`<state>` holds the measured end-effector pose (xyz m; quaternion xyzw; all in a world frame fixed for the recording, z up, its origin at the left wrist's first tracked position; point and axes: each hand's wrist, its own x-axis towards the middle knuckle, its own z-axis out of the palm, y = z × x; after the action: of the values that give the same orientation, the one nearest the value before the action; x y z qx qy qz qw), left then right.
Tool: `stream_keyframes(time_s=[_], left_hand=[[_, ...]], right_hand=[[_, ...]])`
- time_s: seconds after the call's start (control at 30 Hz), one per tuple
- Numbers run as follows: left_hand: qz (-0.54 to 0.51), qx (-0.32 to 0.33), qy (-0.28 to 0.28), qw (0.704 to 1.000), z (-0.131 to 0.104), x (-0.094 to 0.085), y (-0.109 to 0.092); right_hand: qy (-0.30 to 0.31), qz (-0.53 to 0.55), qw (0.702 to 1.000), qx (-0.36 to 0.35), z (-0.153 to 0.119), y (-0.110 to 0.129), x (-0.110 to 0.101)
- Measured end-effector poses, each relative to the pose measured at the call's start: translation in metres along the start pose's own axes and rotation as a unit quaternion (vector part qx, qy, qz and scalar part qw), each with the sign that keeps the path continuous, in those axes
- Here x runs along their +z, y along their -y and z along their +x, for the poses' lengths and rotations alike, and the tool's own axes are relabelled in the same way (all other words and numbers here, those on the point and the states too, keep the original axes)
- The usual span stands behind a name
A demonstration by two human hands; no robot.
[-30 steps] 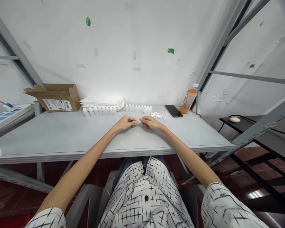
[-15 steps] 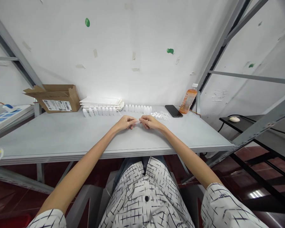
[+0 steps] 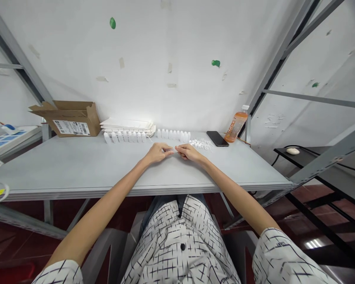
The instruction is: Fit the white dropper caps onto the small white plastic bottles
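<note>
Close together over the middle of the table, my left hand (image 3: 159,153) and my right hand (image 3: 189,152) face each other with fingers closed. My left thumb and fingers pinch a small whitish plastic piece (image 3: 171,150), mostly covered by them. The right thumb and forefinger are pressed together at its side; whatever they hold is too small to make out. Behind the left hand stands a row of small white dropper bottles with thin tips (image 3: 126,137). Another row of small white bottles (image 3: 174,135) stands behind both hands. A pile of small white plastic parts (image 3: 202,144) lies beyond my right hand.
Along the wall are an open cardboard box (image 3: 68,120), a stack of white sheets (image 3: 128,125), a black phone (image 3: 217,138) and an orange drink bottle (image 3: 236,124). Metal shelf posts flank the grey table (image 3: 85,165). A white mouse (image 3: 292,151) sits on a black side table.
The camera view has shifted slightly. My left fingers have straightened a little, and the gap between the two hands has changed only slightly. Bottles and loose parts stay in place.
</note>
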<state>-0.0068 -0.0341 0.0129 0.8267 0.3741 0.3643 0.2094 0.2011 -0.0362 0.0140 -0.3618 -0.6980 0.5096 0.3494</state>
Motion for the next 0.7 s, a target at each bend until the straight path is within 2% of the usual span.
stream_keyframes(time_s=[0.13,0.23,0.33,0.53,0.7], left_hand=[[0.077,0.025,-0.038,0.996,-0.0019,0.0064,0.0016],[0.155,0.072,-0.066,0.983,-0.0043,0.0099,0.0008],[0.188,0.104,-0.081,0.973,-0.0058,0.0108,-0.0002],[0.136,0.03,-0.057,0.989,-0.004,0.006,-0.0006],[0.093,-0.001,-0.04,0.995,-0.0027,0.0045,-0.0027]], right_hand=[[-0.017,0.047,0.999,0.01,-0.0006,0.0014,0.0018],[-0.03,0.057,0.998,0.021,-0.0018,0.0038,0.0017],[-0.036,0.05,0.998,0.02,-0.0026,0.0051,0.001],[-0.073,-0.005,0.997,-0.008,-0.0031,0.005,0.0003],[-0.076,-0.035,0.996,-0.01,-0.0046,0.0063,0.0003]])
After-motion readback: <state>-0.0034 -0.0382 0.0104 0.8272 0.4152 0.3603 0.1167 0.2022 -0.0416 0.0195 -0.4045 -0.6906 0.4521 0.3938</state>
